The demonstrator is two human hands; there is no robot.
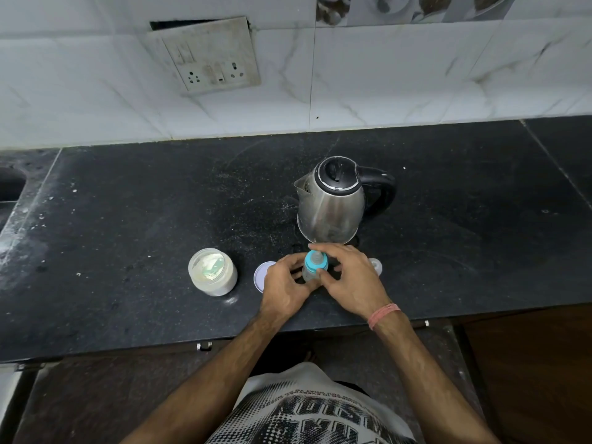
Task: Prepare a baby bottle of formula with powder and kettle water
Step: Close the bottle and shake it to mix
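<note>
Gripping the bottle (312, 271), both hands (285, 283) (352, 277) sit between kettle (333, 203), powder jar (213, 275) and lid (261, 275).

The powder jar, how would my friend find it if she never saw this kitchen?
Start at the steel kettle on the black counter. Look nearer and left, past both hands. The powder jar stands open, alone, pale powder showing inside.

Only the shirt (320, 411) bears print, its lettering too distorted to read.
</note>
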